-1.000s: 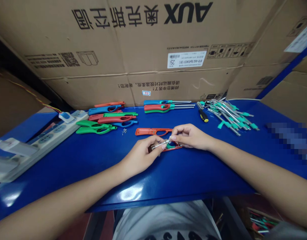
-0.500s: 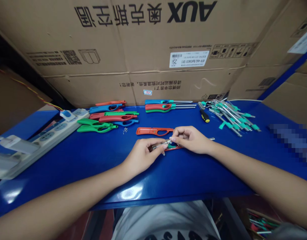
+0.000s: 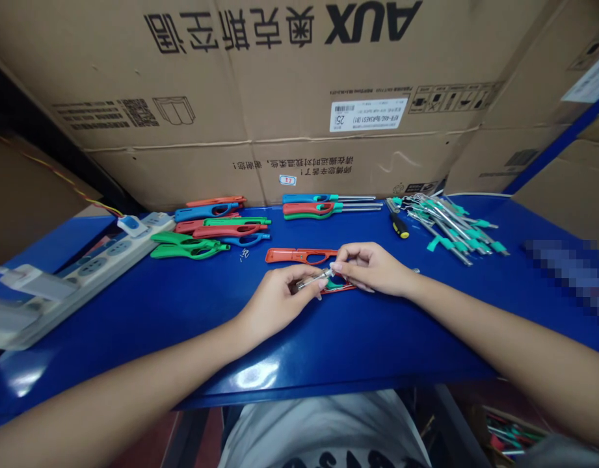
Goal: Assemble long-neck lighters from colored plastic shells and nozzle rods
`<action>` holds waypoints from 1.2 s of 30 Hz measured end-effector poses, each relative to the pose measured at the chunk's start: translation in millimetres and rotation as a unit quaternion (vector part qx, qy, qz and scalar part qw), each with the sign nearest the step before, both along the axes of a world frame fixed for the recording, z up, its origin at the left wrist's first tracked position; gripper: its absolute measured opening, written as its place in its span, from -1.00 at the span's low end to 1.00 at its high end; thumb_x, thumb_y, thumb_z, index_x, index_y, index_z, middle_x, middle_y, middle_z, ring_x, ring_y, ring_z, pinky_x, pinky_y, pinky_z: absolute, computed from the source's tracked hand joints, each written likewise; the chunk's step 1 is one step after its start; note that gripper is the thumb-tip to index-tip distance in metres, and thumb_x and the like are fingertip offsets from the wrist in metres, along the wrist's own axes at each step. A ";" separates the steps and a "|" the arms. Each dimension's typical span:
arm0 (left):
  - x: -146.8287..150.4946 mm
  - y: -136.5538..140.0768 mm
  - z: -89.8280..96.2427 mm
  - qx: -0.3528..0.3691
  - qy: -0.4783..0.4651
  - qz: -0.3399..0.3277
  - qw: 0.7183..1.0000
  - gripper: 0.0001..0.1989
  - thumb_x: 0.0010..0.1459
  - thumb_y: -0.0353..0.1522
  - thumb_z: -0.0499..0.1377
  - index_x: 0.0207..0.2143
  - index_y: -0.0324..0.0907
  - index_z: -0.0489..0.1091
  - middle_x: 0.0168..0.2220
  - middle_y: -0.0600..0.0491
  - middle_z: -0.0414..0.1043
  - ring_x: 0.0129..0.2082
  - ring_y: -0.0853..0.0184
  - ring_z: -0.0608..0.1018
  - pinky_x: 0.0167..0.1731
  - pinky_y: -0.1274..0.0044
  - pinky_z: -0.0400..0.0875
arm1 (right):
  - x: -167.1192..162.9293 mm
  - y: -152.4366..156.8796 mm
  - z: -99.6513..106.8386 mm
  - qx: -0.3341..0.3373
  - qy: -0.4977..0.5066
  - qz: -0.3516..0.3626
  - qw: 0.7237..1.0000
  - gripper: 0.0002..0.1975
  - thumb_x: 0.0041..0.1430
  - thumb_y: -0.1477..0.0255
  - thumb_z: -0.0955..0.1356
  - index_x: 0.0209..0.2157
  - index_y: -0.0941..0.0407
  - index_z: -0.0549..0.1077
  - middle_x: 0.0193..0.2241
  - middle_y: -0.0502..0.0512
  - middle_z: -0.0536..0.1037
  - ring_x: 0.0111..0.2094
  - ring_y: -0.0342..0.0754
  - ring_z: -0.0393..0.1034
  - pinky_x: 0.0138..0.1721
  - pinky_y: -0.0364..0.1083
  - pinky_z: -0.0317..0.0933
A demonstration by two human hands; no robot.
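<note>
My left hand [image 3: 284, 292] is closed around a small clear tube-like part [image 3: 311, 281], which points toward my right hand. My right hand [image 3: 370, 268] pinches the white tip at the tube's far end, with thumb and forefinger together. Beneath and beyond both hands lie an orange lighter handle shell [image 3: 292, 255] and a second red-orange shell [image 3: 345, 288] with a green trigger piece [image 3: 334, 282] in it. My hands partly cover both shells.
Several coloured handle shells [image 3: 231, 231] lie at the back left, by small screws [image 3: 244, 254] and a white power strip [image 3: 99, 266]. Assembled long-nosed lighters [image 3: 311, 208], a screwdriver [image 3: 398, 221] and a pile of metal tubes with green pieces [image 3: 455, 224] stand before the cardboard box [image 3: 260, 117].
My right hand has shifted very slightly, its fingers still at the white tip. My left hand keeps its hold on the clear part, and the items on the table have not moved.
</note>
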State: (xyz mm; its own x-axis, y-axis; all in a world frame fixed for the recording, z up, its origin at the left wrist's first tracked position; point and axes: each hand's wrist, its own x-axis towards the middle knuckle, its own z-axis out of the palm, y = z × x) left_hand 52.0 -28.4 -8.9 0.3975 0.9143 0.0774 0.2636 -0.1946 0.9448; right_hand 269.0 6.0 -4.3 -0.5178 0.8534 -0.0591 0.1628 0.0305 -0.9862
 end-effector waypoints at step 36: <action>-7.0 1.8 0.9 0.079 0.063 0.007 0.995 -0.72 0.26 -0.26 0.23 -0.03 -0.14 0.60 -0.09 -0.01 0.64 -0.19 0.20 0.65 -0.20 0.46 0.52 | -6.1 1.5 4.9 -0.043 -0.009 -0.043 0.998 -0.56 -0.12 0.09 0.57 -0.52 0.18 0.47 -0.71 -0.11 0.38 -0.74 -0.32 0.05 -0.72 -0.22 -0.16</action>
State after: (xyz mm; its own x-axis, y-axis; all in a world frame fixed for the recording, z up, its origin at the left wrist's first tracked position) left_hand 45.0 -26.6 -8.0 0.3998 0.9005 0.1711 0.3826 -0.3335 0.8616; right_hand 262.9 7.5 0.6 -0.4414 0.8860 -0.1421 0.1785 -0.0685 -0.9815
